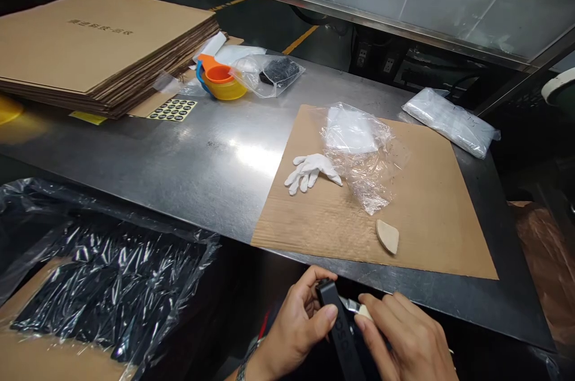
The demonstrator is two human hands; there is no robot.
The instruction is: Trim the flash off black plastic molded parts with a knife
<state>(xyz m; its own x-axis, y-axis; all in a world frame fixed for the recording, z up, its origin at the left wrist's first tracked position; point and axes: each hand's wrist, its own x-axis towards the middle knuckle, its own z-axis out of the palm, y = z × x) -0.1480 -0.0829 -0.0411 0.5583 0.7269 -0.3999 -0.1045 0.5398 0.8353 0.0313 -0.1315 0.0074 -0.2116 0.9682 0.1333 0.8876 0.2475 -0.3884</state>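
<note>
My left hand (299, 330) is closed around a long black plastic part (341, 333) with raised lettering, held upright in front of the table's near edge. In my right hand (399, 333) is a small blade tool (353, 304) with a pale handle, pinched between thumb and fingers. Its metal end touches or lies very close to the side of the black part. Beyond my hands, a beige felt-like pad (387, 236) rests on a cardboard sheet (431, 201). A white glove (312, 172) and crumpled clear plastic (368, 180) lie farther back on that sheet.
Stacked cardboard (112, 39) stands at the back left of the metal table (202, 165). Near it are a sticker sheet (173, 110), a yellow cup (227, 88) and a bagged black item (281, 71). A box of wrapped black parts (103, 285) is at lower left; a plastic-wrapped bundle (451, 122) lies right.
</note>
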